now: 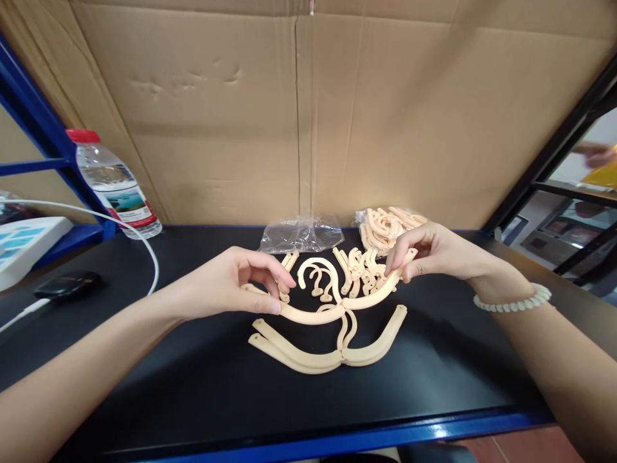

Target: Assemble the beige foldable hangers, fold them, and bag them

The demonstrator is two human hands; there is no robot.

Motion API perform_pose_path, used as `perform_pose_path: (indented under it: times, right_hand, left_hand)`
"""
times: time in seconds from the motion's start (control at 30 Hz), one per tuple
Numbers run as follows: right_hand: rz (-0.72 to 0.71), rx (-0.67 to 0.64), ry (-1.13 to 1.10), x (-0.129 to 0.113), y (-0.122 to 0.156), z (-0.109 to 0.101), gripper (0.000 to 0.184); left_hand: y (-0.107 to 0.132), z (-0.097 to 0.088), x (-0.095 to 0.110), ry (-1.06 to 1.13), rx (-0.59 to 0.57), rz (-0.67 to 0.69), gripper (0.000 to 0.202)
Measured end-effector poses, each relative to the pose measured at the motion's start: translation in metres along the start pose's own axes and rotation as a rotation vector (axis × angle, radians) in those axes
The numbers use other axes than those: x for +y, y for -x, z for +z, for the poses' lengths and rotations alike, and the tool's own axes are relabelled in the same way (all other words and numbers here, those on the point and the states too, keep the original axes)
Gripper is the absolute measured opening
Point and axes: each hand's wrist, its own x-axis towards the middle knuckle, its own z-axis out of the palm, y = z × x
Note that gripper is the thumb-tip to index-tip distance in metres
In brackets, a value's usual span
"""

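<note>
A cream, smoothly curved, plastic-looking clothes hanger (313, 316) is held over the black bench (202, 392), long axis left to right, hook toward the far side, curling left. The fingers of the left hand (255, 283) grasp its left arm, those of the right hand (419, 251) its right arm, its centre between them. Nearer lie two overlapping cream hangers (308, 365); far left, one red-capped clear bottle (118, 186).

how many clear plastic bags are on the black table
2. One crumpled bag lies at the back of the table, near the middle; one filled bag of pale curved pieces is to its right, partly behind the right hand. Any others behind it would be hidden.
</note>
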Motion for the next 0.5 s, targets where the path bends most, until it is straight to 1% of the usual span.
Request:
perform_pose_path:
  times: [0.07,0.13,0.27,0.37,0.43,0.5]
  right_hand:
    - [-0.006,-0.009,0.014,0.000,0.000,0.000,0.012]
    - [0.010,-0.031,0.023,-0.001,0.000,0.000,0.015]
    - [0.069,-0.139,0.032,-0.001,0.000,0.001,0.023]
    - [0.101,-0.253,0.032,0.001,0.000,0.002,0.027]
    - [0.119,-0.340,0.065,0.003,-0.001,0.003,0.028]
    - [0.112,-0.411,0.152,0.004,-0.003,0.006,0.027]
  left_hand:
    - [0.000,-0.001,0.000,-0.063,-0.047,0.009,0.022]
    - [0.001,0.000,-0.001,-0.161,-0.085,0.047,0.019]
    - [0.001,0.003,-0.001,-0.406,-0.136,0.233,0.013]
    - [0.000,0.006,-0.003,-0.459,-0.151,0.304,0.011]
    - [-0.001,0.008,-0.004,-0.471,-0.169,0.314,0.010]
    - [-0.002,0.009,-0.005,-0.477,-0.194,0.309,0.010]
